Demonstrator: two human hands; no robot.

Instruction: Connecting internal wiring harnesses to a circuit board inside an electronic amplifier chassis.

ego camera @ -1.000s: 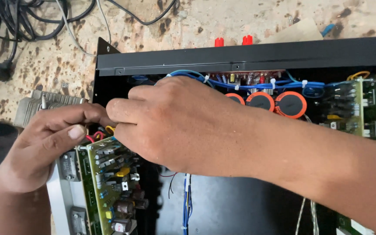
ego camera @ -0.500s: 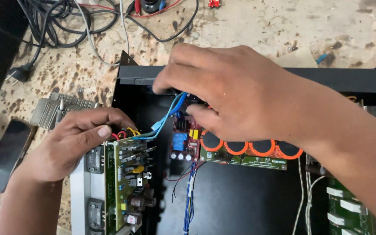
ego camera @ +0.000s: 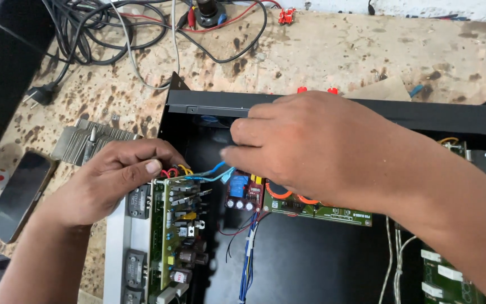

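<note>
- The open black metal chassis (ego camera: pixel 333 264) was sat on a speckled worn worktop (ego camera: pixel 338 50), lid off, boards exposed.
- The green circuit board on its grey heatsink bracket (ego camera: pixel 178 236) was being steadied at its top edge by the left hand (ego camera: pixel 113 180), fingers curled and gripping.
- The blue wire with a crimped end (ego camera: pixel 215 171) looked to be mid-routing; a careful pull clear of the small relay board (ego camera: pixel 246 194) seems called for next.
- The right hand (ego camera: pixel 310 146) was pinched, fingertips about the wire; the actual grip can't be made out.
</note>
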